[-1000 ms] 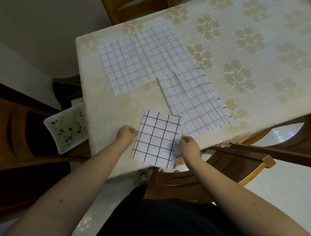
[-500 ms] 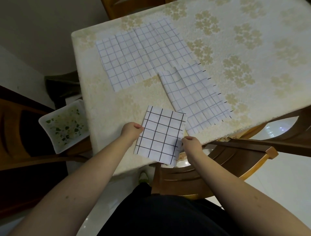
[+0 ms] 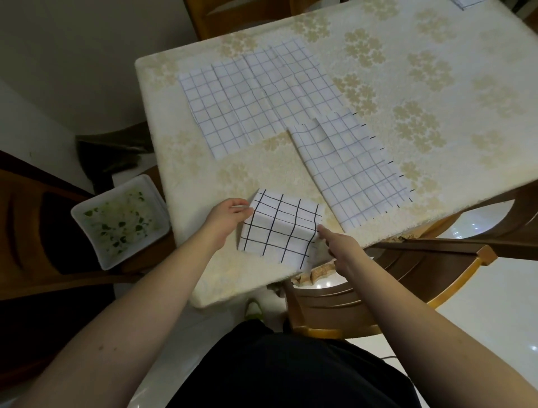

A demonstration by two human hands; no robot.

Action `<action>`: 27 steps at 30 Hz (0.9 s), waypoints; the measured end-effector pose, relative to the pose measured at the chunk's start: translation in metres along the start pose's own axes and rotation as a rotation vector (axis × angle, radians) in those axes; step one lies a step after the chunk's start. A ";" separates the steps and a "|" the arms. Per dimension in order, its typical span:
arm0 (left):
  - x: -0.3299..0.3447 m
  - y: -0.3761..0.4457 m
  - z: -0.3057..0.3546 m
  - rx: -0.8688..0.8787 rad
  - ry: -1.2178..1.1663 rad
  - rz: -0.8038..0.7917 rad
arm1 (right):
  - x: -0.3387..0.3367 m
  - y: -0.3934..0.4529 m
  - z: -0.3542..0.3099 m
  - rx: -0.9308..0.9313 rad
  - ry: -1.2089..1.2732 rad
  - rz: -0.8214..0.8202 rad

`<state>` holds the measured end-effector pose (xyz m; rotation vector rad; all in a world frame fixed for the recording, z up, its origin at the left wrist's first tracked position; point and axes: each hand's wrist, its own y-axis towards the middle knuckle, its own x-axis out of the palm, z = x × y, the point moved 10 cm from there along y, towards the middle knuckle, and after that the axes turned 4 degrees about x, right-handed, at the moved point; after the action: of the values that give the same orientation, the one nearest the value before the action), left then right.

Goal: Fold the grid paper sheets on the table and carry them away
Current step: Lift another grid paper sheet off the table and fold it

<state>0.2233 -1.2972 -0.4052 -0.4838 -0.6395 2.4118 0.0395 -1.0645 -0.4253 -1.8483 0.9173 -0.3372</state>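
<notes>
A small sheet with a bold black grid [image 3: 279,230] lies bent near the table's front edge, its far part curling over toward me. My left hand [image 3: 230,218] pinches its left edge and my right hand [image 3: 334,244] pinches its right edge. A larger creased sheet with a fine grid [image 3: 256,99] lies flat further back on the table. A second fine-grid sheet [image 3: 352,169] lies to the right of the bold one, overlapping the larger sheet's corner.
The table [image 3: 422,87] has a cream cloth with a flower pattern. A white dish with green bits [image 3: 119,221] rests on a chair at the left. A wooden chair [image 3: 378,279] stands close at the right front. Another paper's corner [image 3: 471,3] shows at the far edge.
The bold-grid sheet was flat between my hands; now its far half is bent up and over toward me. Both hands moved slightly forward over the table.
</notes>
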 end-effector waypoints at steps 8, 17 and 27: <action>-0.044 -0.002 0.058 0.183 0.052 0.112 | 0.030 -0.032 -0.049 -0.189 -0.054 -0.034; -0.070 -0.023 0.052 0.324 -0.044 0.180 | 0.056 -0.045 -0.055 -0.420 -0.013 -0.057; -0.066 -0.018 -0.082 -0.111 -0.113 0.239 | 0.056 0.005 0.032 -0.096 0.031 -0.009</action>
<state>0.3203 -1.2982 -0.4501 -0.4965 -0.8089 2.6534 0.0944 -1.0850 -0.4538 -1.9403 0.9621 -0.3333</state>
